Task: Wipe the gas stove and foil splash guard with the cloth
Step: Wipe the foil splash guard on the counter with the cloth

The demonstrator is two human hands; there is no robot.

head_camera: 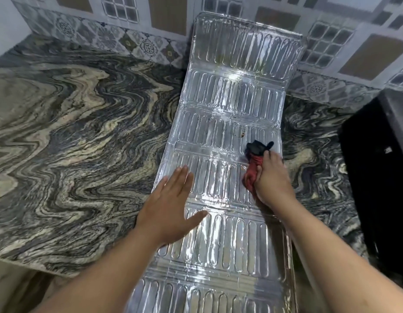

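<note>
a home kitchen: swirly granite counter [67, 123], patterned wall tiles [119, 39] right behind the counter.

Even, fairly bright indoor light from overhead. The foil [227, 136] throws white glare, strongest at its upper middle, toward 12 o'clock, with softer streaks lower down. Shadows are faint. A black object [376, 177] at 3 o'clock shows no detail. Wide-angle distortion bends the wall tiles [128, 41] and counter [60, 132] edges. The picture is slightly soft.
</note>
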